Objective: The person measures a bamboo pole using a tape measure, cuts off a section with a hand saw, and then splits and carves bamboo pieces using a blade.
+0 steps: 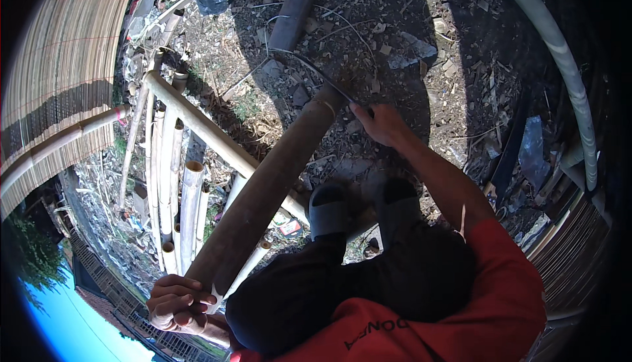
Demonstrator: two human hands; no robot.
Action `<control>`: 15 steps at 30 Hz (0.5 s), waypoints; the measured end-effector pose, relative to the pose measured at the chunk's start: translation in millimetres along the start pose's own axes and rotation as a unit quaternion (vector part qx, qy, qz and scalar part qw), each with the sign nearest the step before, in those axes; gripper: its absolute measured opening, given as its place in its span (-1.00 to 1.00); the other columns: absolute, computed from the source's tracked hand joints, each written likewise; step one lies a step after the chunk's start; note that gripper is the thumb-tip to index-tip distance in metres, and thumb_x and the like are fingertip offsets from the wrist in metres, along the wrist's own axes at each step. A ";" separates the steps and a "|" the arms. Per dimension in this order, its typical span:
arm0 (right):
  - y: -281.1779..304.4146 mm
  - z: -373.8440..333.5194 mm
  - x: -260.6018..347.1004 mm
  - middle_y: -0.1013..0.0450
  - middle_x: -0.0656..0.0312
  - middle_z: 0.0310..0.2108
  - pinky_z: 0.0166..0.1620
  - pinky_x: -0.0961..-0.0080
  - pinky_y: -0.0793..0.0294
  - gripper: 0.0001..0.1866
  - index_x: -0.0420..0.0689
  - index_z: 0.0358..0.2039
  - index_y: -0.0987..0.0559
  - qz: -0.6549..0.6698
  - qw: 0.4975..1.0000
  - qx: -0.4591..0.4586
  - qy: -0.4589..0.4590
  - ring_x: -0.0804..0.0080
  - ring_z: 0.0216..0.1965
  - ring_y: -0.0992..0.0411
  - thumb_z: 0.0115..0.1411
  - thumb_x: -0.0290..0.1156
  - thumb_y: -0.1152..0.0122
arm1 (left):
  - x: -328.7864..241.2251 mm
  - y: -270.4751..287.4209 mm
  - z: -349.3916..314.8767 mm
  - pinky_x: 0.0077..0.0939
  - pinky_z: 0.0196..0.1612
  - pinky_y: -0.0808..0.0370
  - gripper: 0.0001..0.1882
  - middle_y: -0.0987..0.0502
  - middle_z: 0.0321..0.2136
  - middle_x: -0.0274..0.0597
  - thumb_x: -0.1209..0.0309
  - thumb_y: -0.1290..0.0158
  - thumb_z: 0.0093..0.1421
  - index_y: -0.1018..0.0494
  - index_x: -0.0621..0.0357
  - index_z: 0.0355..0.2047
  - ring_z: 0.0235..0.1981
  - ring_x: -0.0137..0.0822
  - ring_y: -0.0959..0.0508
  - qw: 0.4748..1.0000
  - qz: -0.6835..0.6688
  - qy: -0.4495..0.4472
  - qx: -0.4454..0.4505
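A thick brown bamboo pole (263, 191) runs from the lower left up to the middle, where its far end rests on the littered ground. My left hand (176, 304) grips its near end at the bottom left. My right hand (380, 124) holds the handle of a dark curved blade (315, 71), which lies across the pole's far end. My two feet in dark sandals (329, 207) stand just right of the pole.
Several pale bamboo poles (172, 184) lie stacked at the left, one long one crossing under the brown pole. A woven bamboo mat (59, 66) fills the upper left. A pale bent pole (566, 66) arcs down the right. Chips and debris cover the ground.
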State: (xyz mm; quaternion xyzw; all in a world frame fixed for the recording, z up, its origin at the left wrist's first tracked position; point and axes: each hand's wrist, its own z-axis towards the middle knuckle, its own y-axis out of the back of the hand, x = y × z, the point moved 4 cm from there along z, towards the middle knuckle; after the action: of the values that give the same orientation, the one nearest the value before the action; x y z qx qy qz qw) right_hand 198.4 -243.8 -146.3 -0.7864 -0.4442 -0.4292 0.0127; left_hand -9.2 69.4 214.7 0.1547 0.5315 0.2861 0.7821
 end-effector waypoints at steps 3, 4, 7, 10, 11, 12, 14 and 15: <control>-6.9 -30.5 19.0 -0.47 0.04 -0.69 -0.42 0.18 -0.44 -0.29 -0.28 -0.52 -0.63 0.052 0.982 -0.041 0.178 0.16 -0.59 -0.52 0.36 0.22 -0.13 | -1.9 -2.9 9.1 -0.61 -0.46 -0.61 -0.58 -0.43 -0.84 -0.55 0.07 0.10 0.53 -0.47 0.20 -0.22 -0.72 -0.53 -0.57 0.997 -0.002 -0.050 0.050; -9.1 -28.7 26.5 -0.47 0.04 -0.69 -0.42 0.18 -0.44 -0.29 -0.28 -0.52 -0.63 0.057 0.981 -0.038 0.181 0.16 -0.59 -0.52 0.36 0.22 -0.13 | -9.8 -1.5 13.7 -0.61 -0.46 -0.61 -0.58 -0.43 -0.84 -0.55 0.07 0.10 0.53 -0.47 0.20 -0.22 -0.72 -0.53 -0.57 0.997 0.003 -0.048 0.053; -10.0 7.0 30.6 -0.46 0.06 -0.70 -0.44 0.21 -0.41 -0.36 -0.27 -0.52 -0.62 0.025 0.998 -0.031 0.048 0.18 -0.62 -0.47 0.38 0.13 -0.16 | -22.0 8.0 20.4 -0.65 -0.50 -0.57 -0.57 -0.45 -0.83 -0.53 0.05 0.09 0.52 -0.47 0.19 -0.25 -0.74 -0.54 -0.54 1.000 0.015 -0.022 0.003; -20.2 -7.1 38.8 -0.45 0.06 -0.70 -0.44 0.22 -0.41 -0.32 -0.27 -0.55 -0.61 0.030 0.985 -0.038 0.163 0.18 -0.62 -0.47 0.36 0.18 -0.15 | -31.9 14.1 26.7 -0.70 -0.51 -0.56 -0.57 -0.45 -0.84 -0.52 0.04 0.08 0.51 -0.47 0.19 -0.25 -0.73 -0.55 -0.55 0.996 0.026 -0.030 0.075; -11.7 -33.9 20.2 -0.49 0.00 -0.66 -0.42 0.16 -0.43 -0.29 -0.27 -0.53 -0.61 -0.013 0.990 0.007 0.140 0.13 -0.57 -0.54 0.36 0.21 -0.13 | -0.9 -1.5 4.9 -0.73 -0.53 -0.55 -0.58 -0.48 -0.82 -0.50 0.05 0.07 0.51 -0.46 0.20 -0.21 -0.72 -0.55 -0.57 0.998 -0.024 -0.031 0.056; -6.8 -37.7 11.7 -0.49 0.00 -0.66 -0.42 0.16 -0.43 -0.29 -0.27 -0.53 -0.61 -0.016 0.992 0.004 0.125 0.13 -0.57 -0.54 0.36 0.21 -0.13 | 5.4 -7.3 4.9 -0.73 -0.53 -0.55 -0.58 -0.48 -0.82 -0.50 0.05 0.07 0.51 -0.46 0.20 -0.21 -0.72 -0.55 -0.57 0.997 -0.038 -0.027 0.060; 3.0 -25.7 3.2 -0.50 -0.02 -0.63 -0.39 0.13 -0.45 -0.28 -0.27 -0.51 -0.62 0.036 0.998 0.018 0.042 0.11 -0.53 -0.55 0.34 0.24 -0.12 | 6.7 -3.6 4.9 -0.75 -0.54 -0.54 -0.59 -0.50 -0.81 -0.48 0.05 0.06 0.51 -0.45 0.19 -0.18 -0.72 -0.55 -0.59 0.999 -0.034 -0.017 0.022; 5.4 -1.5 14.7 -0.49 0.01 -0.64 -0.39 0.16 -0.43 -0.29 -0.27 -0.53 -0.61 -0.004 0.999 -0.053 0.006 0.21 -0.55 -0.51 0.35 0.23 -0.13 | 0.8 1.1 13.3 -0.74 -0.52 -0.56 -0.60 -0.50 -0.80 -0.49 0.06 0.04 0.50 -0.44 0.20 -0.16 -0.73 -0.55 -0.59 0.999 -0.020 -0.030 0.031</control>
State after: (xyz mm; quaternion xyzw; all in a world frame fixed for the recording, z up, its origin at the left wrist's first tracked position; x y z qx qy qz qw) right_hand 204.7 -237.6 -133.4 -0.7817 -0.4236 -0.4568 -0.0284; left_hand 3.0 71.6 219.8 0.1764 0.5193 0.2492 0.7982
